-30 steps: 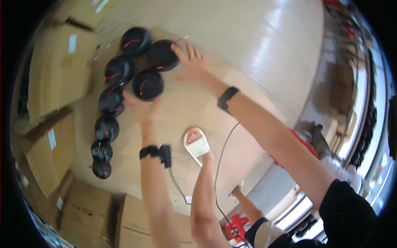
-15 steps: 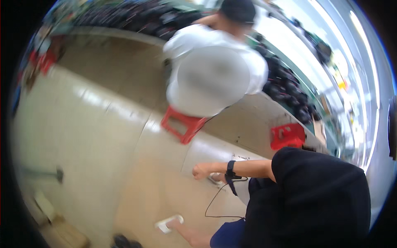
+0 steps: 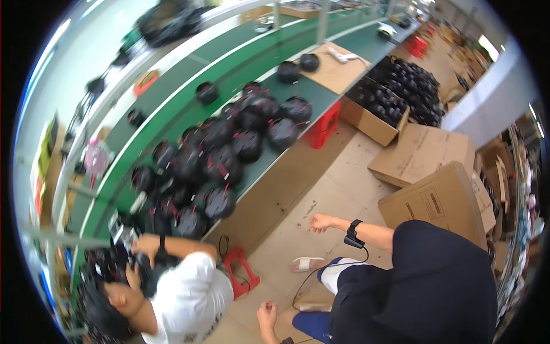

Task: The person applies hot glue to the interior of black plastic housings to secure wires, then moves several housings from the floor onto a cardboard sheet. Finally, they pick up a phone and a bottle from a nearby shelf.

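My right hand, with a black strap on the wrist, hangs in front of me over the tiled floor, its fingers curled and nothing visible in them. Lower and farther left, my left hand is also curled, close to my leg, and no object shows in it. Both hands are apart from the workbench. On that bench lies a heap of round black housings with red wires. A thin black cable runs down from my right wrist strap.
A co-worker in a white shirt reaches into black parts at lower left. A red stool stands beside them, another under the bench. Cardboard boxes and a pile of black parts are at right. A wooden board lies on the bench.
The view has swung round: the co-worker, earlier at upper middle, is now at lower left, and the bench and boxes show. My left hand has come into view; my right hand stays curled.
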`<move>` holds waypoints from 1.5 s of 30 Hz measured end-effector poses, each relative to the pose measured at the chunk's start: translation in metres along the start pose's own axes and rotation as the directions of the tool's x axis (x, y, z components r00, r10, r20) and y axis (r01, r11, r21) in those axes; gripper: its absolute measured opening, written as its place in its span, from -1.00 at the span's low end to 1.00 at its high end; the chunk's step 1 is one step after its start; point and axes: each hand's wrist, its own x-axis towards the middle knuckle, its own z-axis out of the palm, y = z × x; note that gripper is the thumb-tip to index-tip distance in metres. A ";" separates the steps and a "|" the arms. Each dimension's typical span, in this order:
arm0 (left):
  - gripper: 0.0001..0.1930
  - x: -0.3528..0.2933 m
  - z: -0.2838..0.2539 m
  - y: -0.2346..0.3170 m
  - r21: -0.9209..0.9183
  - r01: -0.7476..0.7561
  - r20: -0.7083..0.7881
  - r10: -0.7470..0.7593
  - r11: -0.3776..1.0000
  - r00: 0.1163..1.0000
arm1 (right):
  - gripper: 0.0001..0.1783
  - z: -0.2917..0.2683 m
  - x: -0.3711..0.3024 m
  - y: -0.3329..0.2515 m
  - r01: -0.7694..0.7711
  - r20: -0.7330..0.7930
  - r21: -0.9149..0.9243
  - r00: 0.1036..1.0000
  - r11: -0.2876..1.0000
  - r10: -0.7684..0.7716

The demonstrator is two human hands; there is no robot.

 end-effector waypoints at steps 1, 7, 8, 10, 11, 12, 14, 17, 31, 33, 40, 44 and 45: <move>-0.74 0.031 0.003 0.030 0.032 -0.038 0.033 0.037 0.999 0.999 | -0.68 -0.021 -0.002 0.014 0.007 -0.055 0.050 0.998 0.999 -0.004; -0.73 0.182 0.065 0.215 -0.030 -0.449 0.310 0.435 0.893 0.845 | -0.75 -0.160 -0.015 0.088 0.014 -0.213 -0.028 0.977 1.000 -0.020; -0.73 0.203 0.075 0.242 -0.109 -0.408 0.394 0.416 0.906 0.819 | -0.76 -0.185 -0.024 0.086 0.009 -0.249 -0.061 0.968 0.998 -0.024; -0.73 0.245 0.092 0.278 -0.199 -0.362 0.464 0.413 0.911 0.783 | -0.76 -0.231 -0.034 0.056 0.087 -0.523 -0.311 0.816 0.946 -0.247; -0.73 0.267 0.097 0.290 -0.209 -0.344 0.524 0.402 0.915 0.751 | -0.73 -0.263 -0.035 0.039 0.088 -0.596 -0.343 0.749 0.935 -0.289; -0.73 0.287 0.100 0.298 -0.215 -0.325 0.588 0.388 0.921 0.710 | -0.70 -0.293 -0.033 0.019 0.082 -0.662 -0.370 0.675 0.925 -0.325; -0.74 0.324 0.103 0.304 -0.167 -0.335 0.616 0.364 0.927 0.699 | -0.69 -0.360 -0.026 -0.041 0.185 -0.704 -0.461 0.520 0.868 -0.484; -0.75 0.376 0.117 0.296 -0.158 -0.330 0.624 0.353 0.931 0.697 | -0.49 -0.478 -0.009 -0.124 0.013 -0.687 -0.604 0.500 0.797 -0.528; -0.81 0.275 0.148 0.289 -0.138 0.253 0.337 -0.194 0.958 0.921 | 0.37 -0.745 0.148 -0.310 -0.360 -0.556 -0.816 0.704 0.452 -0.442; -0.80 0.251 0.110 0.363 -0.293 0.325 0.184 -0.281 0.899 0.942 | 0.40 -0.759 0.162 -0.318 -0.182 -0.487 -0.714 0.822 0.676 -0.293; -0.83 0.358 0.098 0.711 -0.083 -0.185 -0.162 0.170 0.979 0.972 | 0.42 -0.757 0.141 -0.270 0.101 -0.262 -0.808 0.822 0.581 -0.506; -0.17 0.517 0.170 0.830 0.395 -0.243 -0.124 0.314 0.886 0.941 | 0.41 -0.764 0.093 -0.226 0.234 -0.081 -0.862 0.812 0.450 -0.578; 0.09 0.553 0.184 0.848 0.484 -0.234 -0.101 0.319 0.843 0.942 | 0.41 -0.764 0.080 -0.220 0.257 -0.074 -0.845 0.813 0.469 -0.578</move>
